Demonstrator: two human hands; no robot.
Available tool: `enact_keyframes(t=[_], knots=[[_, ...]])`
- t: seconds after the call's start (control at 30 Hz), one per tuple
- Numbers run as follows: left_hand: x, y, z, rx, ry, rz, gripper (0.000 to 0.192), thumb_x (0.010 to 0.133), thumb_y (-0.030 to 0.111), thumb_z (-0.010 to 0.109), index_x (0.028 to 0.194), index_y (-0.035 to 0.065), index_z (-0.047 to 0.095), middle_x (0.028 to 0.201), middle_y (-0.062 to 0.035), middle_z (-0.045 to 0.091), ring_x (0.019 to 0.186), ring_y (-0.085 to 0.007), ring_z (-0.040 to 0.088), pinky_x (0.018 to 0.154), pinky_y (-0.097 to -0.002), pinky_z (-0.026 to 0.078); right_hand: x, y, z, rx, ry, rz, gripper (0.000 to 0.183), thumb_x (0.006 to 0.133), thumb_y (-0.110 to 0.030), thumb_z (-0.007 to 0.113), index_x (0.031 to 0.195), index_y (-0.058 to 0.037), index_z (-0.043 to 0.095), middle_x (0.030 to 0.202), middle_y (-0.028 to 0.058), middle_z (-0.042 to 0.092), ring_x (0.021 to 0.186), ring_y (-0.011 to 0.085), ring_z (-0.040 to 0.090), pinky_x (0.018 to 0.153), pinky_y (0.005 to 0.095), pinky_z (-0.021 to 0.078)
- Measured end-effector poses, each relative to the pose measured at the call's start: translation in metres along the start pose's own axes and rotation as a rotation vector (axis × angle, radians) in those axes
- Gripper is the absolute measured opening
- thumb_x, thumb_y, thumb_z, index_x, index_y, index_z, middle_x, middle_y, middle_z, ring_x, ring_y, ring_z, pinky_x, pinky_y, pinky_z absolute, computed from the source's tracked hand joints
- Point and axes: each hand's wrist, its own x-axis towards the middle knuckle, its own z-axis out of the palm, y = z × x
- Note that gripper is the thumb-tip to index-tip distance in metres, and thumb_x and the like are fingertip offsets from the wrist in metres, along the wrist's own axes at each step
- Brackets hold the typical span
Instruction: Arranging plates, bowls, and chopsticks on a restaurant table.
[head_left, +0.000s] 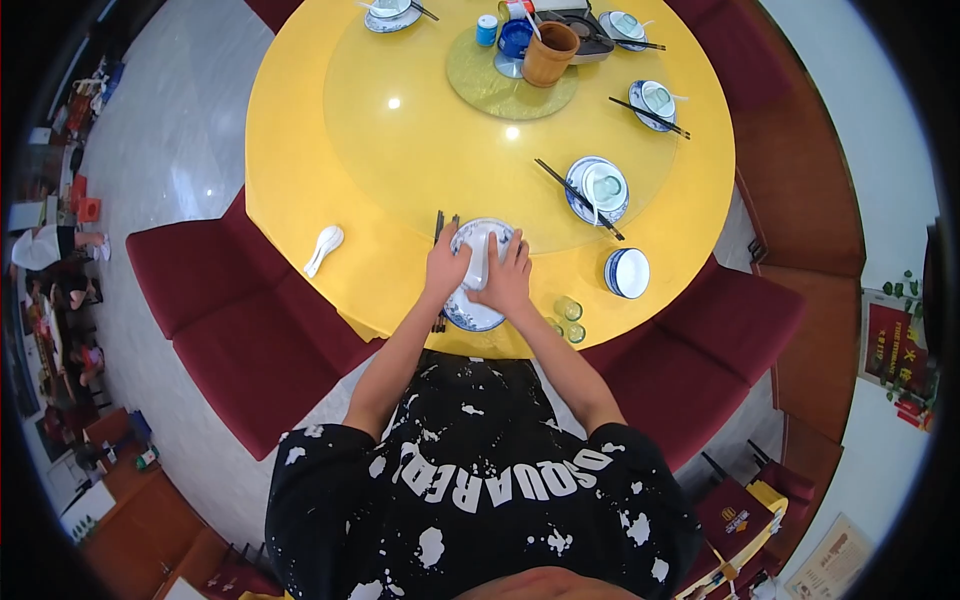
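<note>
My left hand (448, 264) grips the left rim of a blue-and-white plate (478, 259), thumb over its top. On the right side of that plate lies my right hand (505, 279), fingers spread against its edge. Below it, nearer to me, another blue-patterned plate (475, 313) shows partly from under my right wrist; whether it is one plate or a stack, I cannot tell. Black chopsticks (439, 225) lie just left of the plates, partly hidden by my left hand and forearm. Small green-tinted glasses (570, 309) stand right of my right wrist.
White spoons (325, 249) lie at left on the round yellow table (289, 142). Blue-rimmed bowls (628, 273) stand at right, near a place setting (598, 189) with chopsticks. A wooden pot (551, 54) stands on the turntable. Maroon chairs (247, 322) flank me.
</note>
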Motion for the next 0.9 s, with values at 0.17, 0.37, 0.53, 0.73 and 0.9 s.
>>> enact_keyframes(t=[0.17, 0.37, 0.53, 0.73, 0.9], knots=[[0.068, 0.007, 0.015, 0.081, 0.012, -0.005, 0.055, 0.082, 0.022, 0.054, 0.131, -0.0033, 0.048, 0.123, -0.0274, 0.057, 0.114, -0.0411, 0.055, 0.096, -0.0420, 0.045, 0.060, 0.010, -0.016, -0.012, -0.027, 0.051, 0.122, 0.049, -0.044, 0.085, 0.148, -0.0092, 0.023, 0.147, 0.0380, 0.010, 0.127, 0.0547, 0.024, 0.099, 0.0584, 0.0290], [0.091, -0.011, 0.029, 0.143, 0.016, 0.080, 0.056, 0.082, 0.021, 0.055, 0.132, -0.0035, 0.047, 0.124, -0.0284, 0.055, 0.113, -0.0406, 0.056, 0.097, -0.0418, 0.044, 0.070, 0.036, -0.038, -0.064, 0.035, 0.027, 0.105, 0.058, -0.041, 0.083, 0.143, -0.0066, 0.033, 0.144, 0.0331, 0.026, 0.133, 0.0520, 0.025, 0.104, 0.0611, 0.0289], [0.060, 0.017, 0.040, 0.102, 0.093, 0.133, 0.053, 0.081, 0.019, 0.057, 0.129, -0.0024, 0.048, 0.130, -0.0284, 0.049, 0.124, -0.0414, 0.045, 0.103, -0.0454, 0.037, 0.018, 0.126, -0.087, 0.226, 0.482, 0.197, 0.075, 0.069, -0.039, 0.076, 0.130, -0.0041, 0.050, 0.136, 0.0252, 0.044, 0.129, 0.0428, 0.037, 0.106, 0.0491, 0.0349], [0.028, 0.012, 0.065, 0.363, 0.218, 0.396, 0.055, 0.080, 0.017, 0.058, 0.131, 0.0006, 0.046, 0.141, -0.0287, 0.035, 0.131, -0.0442, 0.032, 0.108, -0.0596, 0.021, -0.039, 0.219, -0.103, 0.076, -0.001, 0.561, 0.119, 0.052, -0.050, 0.083, 0.147, -0.0100, 0.025, 0.144, 0.0291, 0.027, 0.134, 0.0461, 0.026, 0.103, 0.0561, 0.0350], [0.002, -0.005, 0.018, 0.391, 0.259, 0.369, 0.053, 0.080, 0.012, 0.059, 0.130, -0.0008, 0.046, 0.140, -0.0283, 0.036, 0.128, -0.0436, 0.035, 0.107, -0.0508, 0.029, -0.040, 0.236, -0.104, 0.157, -0.005, 0.501, 0.111, 0.054, -0.047, 0.082, 0.145, -0.0108, 0.030, 0.138, 0.0267, 0.033, 0.128, 0.0445, 0.033, 0.098, 0.0575, 0.0386]])
